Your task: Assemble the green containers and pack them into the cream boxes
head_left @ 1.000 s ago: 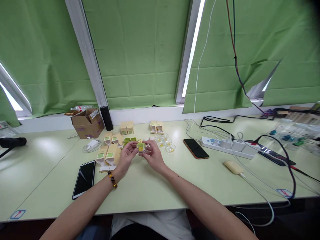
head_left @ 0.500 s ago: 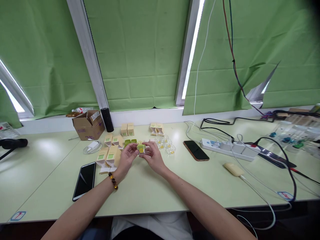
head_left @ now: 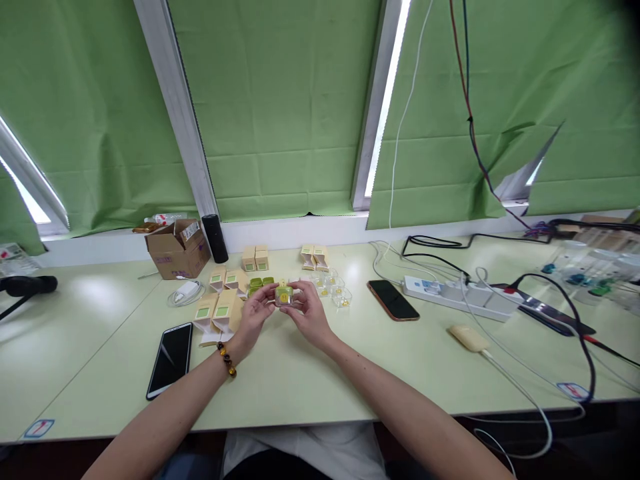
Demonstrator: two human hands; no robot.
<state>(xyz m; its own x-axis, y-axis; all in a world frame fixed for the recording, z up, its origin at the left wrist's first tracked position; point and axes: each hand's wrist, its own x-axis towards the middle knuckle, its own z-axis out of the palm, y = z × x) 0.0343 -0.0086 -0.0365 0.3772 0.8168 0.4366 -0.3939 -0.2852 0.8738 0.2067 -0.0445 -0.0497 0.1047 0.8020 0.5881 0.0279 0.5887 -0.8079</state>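
Between both hands I hold a small clear case with a green lid and a yellow round mark, just above the table. My left hand grips its left side, and a beaded bracelet circles that wrist. Fingers of my right hand close on the case's right side. Behind my left hand lie green lids. Several clear cases with yellow marks rest just beyond my right hand. Left of my left hand stand open cream cartons with green labels.
Further back are more cream cartons and another pair. A white-framed phone lies at left, a dark phone at right. A cardboard box, black cylinder, power strip, cables and a cream mouse-shaped device surround them.
The case has tilted slightly, so its yellow-marked face shows more squarely to me. Both hands stay on it with small finger shifts; the view has moved very slightly.
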